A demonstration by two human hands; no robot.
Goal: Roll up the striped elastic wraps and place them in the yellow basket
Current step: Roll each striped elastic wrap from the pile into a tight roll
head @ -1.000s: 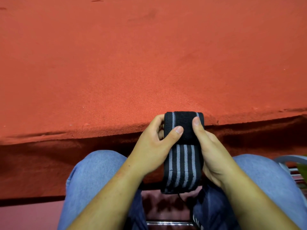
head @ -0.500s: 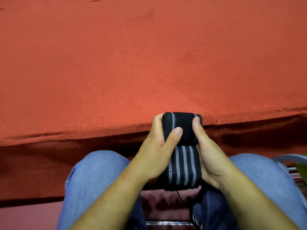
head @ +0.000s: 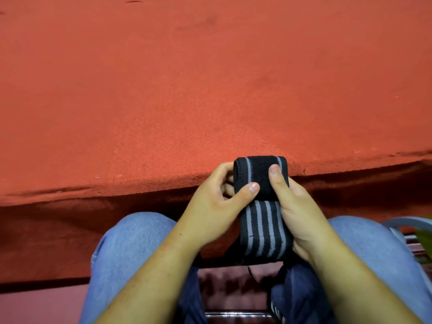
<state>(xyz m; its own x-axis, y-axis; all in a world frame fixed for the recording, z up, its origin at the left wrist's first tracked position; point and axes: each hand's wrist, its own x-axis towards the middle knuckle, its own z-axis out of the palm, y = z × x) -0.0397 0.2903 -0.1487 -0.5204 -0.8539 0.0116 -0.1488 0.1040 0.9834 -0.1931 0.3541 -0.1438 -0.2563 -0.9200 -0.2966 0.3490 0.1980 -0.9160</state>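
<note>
A black elastic wrap with grey stripes (head: 264, 228) is held upright over my lap, just in front of the table's near edge. Its top end is rolled into a small black coil. My left hand (head: 215, 211) grips the coil's left side, thumb pressed across its front. My right hand (head: 297, 211) holds the right side, thumb on the coil and fingers behind the strap. The loose striped tail hangs down between my knees. No yellow basket is clearly in view.
A wide table covered in red-orange felt (head: 210, 90) fills the upper view, its front edge right by my hands. My knees in blue jeans (head: 131, 249) sit below. A grey rim (head: 406, 223) with something greenish shows at the right edge.
Both hands have kept turning the coil: the loose tail drew up shorter half a second ago, and my thumbs have shifted on the roll. The wrap stays in the same place.
</note>
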